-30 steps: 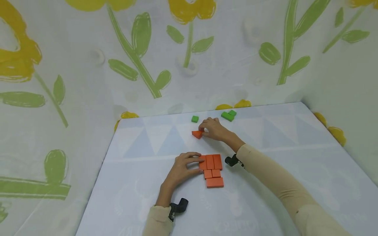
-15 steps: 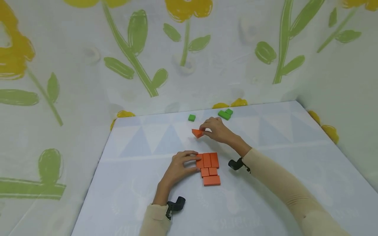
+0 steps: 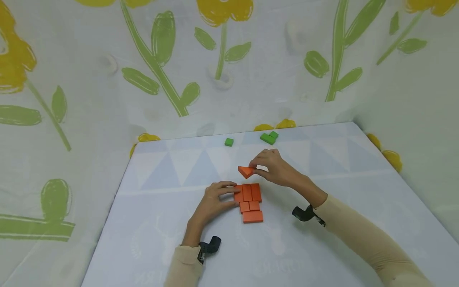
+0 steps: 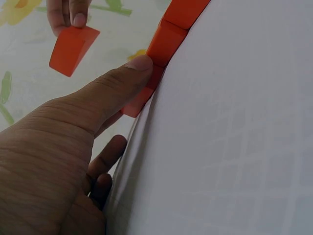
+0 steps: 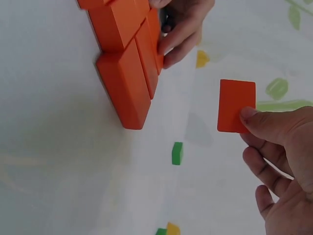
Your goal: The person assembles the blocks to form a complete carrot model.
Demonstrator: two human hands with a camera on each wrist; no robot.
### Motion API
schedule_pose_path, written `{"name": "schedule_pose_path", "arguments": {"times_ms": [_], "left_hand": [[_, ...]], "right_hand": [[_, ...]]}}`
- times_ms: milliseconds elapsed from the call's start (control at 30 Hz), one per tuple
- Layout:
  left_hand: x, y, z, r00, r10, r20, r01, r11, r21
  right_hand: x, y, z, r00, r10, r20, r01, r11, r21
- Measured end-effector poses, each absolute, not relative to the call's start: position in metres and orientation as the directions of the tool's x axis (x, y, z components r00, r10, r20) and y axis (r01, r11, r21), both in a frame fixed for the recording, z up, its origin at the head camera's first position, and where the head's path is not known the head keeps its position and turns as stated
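In the head view, an assembly of orange rectangular and square blocks [image 3: 252,217] lies flat on the table. My left hand [image 3: 214,200] holds its leftmost orange block [image 3: 238,196], the thumb at the near end and fingertips by the far end. My right hand [image 3: 274,167] pinches an orange triangular block [image 3: 245,171] above the table, beyond the assembly. The right wrist view shows the thumb on a rectangular face of that triangular block [image 5: 235,105], with the other fingers partly behind it. The left wrist view has my left thumb [image 4: 139,63] against the blocks' side.
At the far edge of the table [image 3: 161,231] lie a small green block [image 3: 229,142] and, farther right, a pair of green blocks [image 3: 268,138]. A flower-printed cloth [image 3: 251,91] rises behind and at both sides.
My right hand has lifted the orange triangular block and brought it nearer, toward the assembly's far end. My left hand keeps its place at the blocks. The head view has shifted slightly.
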State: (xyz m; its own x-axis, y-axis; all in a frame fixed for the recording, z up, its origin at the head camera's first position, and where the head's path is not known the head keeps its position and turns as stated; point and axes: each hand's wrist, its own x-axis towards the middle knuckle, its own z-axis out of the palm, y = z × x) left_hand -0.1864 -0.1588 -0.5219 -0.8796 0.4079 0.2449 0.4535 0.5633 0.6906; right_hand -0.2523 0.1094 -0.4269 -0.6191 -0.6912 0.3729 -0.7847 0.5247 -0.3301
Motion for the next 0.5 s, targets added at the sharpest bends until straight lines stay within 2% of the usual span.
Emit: {"name": "schedule_pose_path", "arguments": {"times_ms": [500], "left_hand": [[-0.185, -0.158, -0.516, -0.878, 0.424, 0.221, 0.450, 0.577, 0.681]], "right_hand": [[-0.203, 0.128, -0.425, -0.558, -0.727, 0.400, -0.828, 0.460, -0.321]]}}
